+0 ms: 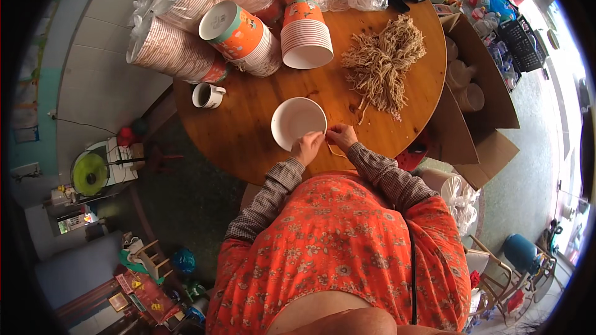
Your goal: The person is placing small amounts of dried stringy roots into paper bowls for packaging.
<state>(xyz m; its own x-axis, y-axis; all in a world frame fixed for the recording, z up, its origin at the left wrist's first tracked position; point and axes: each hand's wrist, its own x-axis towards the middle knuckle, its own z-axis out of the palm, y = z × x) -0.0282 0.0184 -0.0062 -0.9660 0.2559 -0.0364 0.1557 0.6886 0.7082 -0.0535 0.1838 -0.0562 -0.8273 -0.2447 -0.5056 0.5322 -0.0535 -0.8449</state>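
Here the white paper bowl [298, 122] sits mouth-up near the front edge of the round wooden counter [248, 136], a shallow circle with no long axis to speak of. The left hand [307, 147] has its grip closed on the bowl's near rim, while the right hand [342, 136] pinches a pale straw-coloured string [338, 151] just beside it.

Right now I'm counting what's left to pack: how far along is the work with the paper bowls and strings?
Nothing visibly finished: no bowl with a string on it is set aside. In hand: the left hand steadies one white bowl while the right hand holds a tan strip at its rim. Left: the string pile and stacked bowls.
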